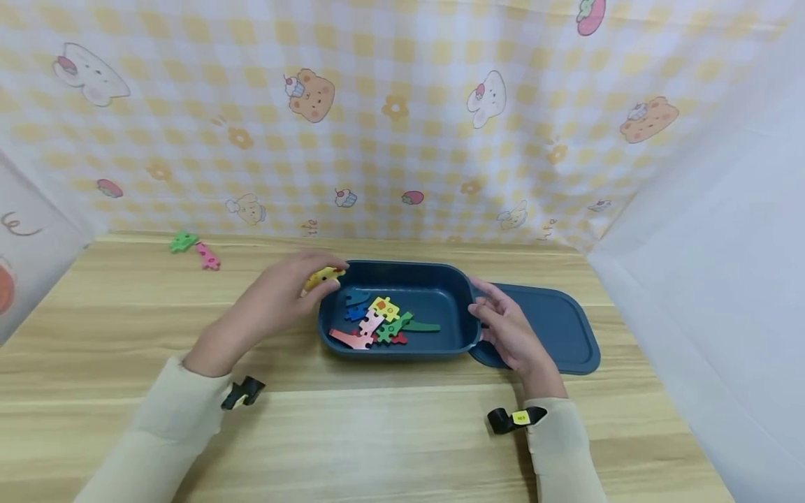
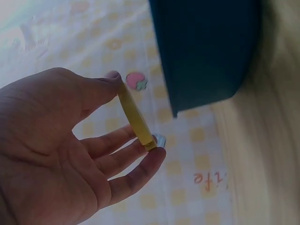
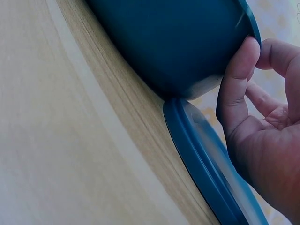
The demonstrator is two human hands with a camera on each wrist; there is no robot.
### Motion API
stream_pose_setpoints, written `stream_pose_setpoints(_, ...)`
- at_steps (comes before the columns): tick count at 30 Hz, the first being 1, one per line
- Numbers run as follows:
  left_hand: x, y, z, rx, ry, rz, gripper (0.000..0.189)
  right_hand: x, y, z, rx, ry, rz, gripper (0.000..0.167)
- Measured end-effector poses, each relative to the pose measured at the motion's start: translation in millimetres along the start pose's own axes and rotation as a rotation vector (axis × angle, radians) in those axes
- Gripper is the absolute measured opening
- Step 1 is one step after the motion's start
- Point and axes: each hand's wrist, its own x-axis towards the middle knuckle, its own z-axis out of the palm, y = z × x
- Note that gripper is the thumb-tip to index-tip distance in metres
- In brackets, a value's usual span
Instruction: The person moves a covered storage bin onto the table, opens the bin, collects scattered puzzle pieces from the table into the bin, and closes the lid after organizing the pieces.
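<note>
A dark blue plastic box [image 1: 402, 355] stands on the table with several colourful puzzle pieces lying in its left half, among them a yellow piece [image 1: 385, 308] and a green one [image 1: 424, 326]. Just above the box's left rim, my left hand [image 1: 277, 290] pinches another yellow puzzle piece [image 1: 323, 277] between thumb and fingertips. In the left wrist view this yellow piece [image 2: 135, 115] is seen edge-on, apart from the box wall [image 2: 206, 56]. My right hand [image 1: 508, 325] grips the box's right end, its thumb [image 3: 243, 58] against the wall near the rim.
Partly behind my right hand, the blue lid [image 1: 560, 328] lies flat on the table, its left edge beside the box. A green puzzle piece [image 1: 183, 242] and a pink one [image 1: 208, 256] lie at the back left. A checked cloth [image 1: 402, 126] hangs behind the table.
</note>
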Motion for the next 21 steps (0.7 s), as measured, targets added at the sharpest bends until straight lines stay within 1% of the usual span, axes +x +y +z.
stream_pose_setpoints(4,2.1,4.3,9.2,-0.001,-0.008,0.017,0.035,0.1,0,-1,0.01,-0.004,-0.009,0.059)
stream_pose_setpoints(9,2.9,8.3,14.6,0.009,-0.007,0.025,0.035,1.1,1,-1,0.022,-0.019,-0.012,0.06)
stream_pose_setpoints(17,4.8,13.8,27.0,0.001,-0.016,0.107,0.032,0.4,1,-2,0.014,-0.012,0.0,0.059)
stream_pose_setpoints(21,3.6,19.3,32.2,0.013,-0.021,0.12,0.031,1.4,1,-1,0.018,-0.013,-0.006,0.059)
